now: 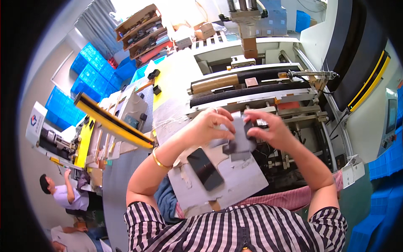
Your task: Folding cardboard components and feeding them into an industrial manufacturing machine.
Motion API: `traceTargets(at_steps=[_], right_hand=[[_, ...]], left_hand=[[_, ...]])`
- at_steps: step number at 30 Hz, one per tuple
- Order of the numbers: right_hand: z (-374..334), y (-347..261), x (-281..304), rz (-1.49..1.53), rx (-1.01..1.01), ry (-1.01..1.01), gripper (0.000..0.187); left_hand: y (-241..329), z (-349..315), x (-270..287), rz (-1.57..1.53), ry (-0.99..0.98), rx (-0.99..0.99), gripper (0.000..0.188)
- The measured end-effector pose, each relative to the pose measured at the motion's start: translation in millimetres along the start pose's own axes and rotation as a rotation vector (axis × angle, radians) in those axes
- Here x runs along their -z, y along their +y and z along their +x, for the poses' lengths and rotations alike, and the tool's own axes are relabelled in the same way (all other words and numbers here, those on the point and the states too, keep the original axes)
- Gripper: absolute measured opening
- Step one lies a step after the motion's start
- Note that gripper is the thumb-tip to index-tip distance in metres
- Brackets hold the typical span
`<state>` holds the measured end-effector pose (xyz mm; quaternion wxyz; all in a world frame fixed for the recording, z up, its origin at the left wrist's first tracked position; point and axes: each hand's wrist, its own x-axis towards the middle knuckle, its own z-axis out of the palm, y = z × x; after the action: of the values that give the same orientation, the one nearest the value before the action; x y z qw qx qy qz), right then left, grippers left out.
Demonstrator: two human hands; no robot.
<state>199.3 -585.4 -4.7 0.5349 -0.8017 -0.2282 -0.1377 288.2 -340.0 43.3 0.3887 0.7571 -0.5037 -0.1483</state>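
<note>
A grey box-shaped piece (240, 136), smeared by motion, stands in front of me between my two hands. My left hand (215, 126) has its fingers and thumb curled at the left side of this box. From the right, my right hand (268, 129) pinches a dark part (248, 126) along the box's right side. Whether that dark part belongs to the box cannot be told. Below the hands lies a pale grey board (247, 178) with worn patches. A flat black phone-like slab (205, 169) rests on it, left of the box.
Behind my hands is a machine with a brown and black roller (216, 84) and a metal head (247, 21) above it. A yellow-black bar (113, 119) slants at left. Blue crates (90, 67) are stacked far left. Another person (63, 191) works at lower left.
</note>
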Motion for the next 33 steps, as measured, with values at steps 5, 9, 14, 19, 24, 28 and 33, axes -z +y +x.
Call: traceTargets(at_steps=[5, 9, 14, 19, 24, 28, 33], right_hand=[[70.0, 55.2, 61.0, -0.166, 0.015, 0.101, 0.058], [136.1, 126.1, 107.4, -0.109, -0.082, 0.104, 0.06], [192.7, 119.3, 135.0, -0.324, 0.07, 0.137, 0.062], [179.5, 112.3, 140.9, -0.241, 0.184, 0.247, 0.064], [56.3, 52.4, 97.8, 0.149, 0.001, 0.462, 0.052], [-92.0, 27.6, 92.0, -0.068, -0.265, 0.326, 0.045], [-230.9, 32.1, 99.4, -0.088, -0.442, 0.57, 0.033]], left_hand=[[-63.1, 96.9, 12.0, 0.072, 0.219, -0.083, 0.028], [-112.6, 169.1, 37.2, -0.158, 0.485, -0.033, 0.049], [-98.2, 207.6, 79.7, 0.168, 0.523, -0.159, 0.073], [-91.1, 207.9, 70.6, -0.031, 0.584, -0.104, 0.083], [-47.9, 81.1, 54.7, 0.264, 0.602, -0.032, 0.059], [-37.3, -115.8, 27.5, 0.439, 0.48, 0.19, 0.025], [-65.4, -320.9, -30.0, 0.679, 0.628, 0.679, 0.02]])
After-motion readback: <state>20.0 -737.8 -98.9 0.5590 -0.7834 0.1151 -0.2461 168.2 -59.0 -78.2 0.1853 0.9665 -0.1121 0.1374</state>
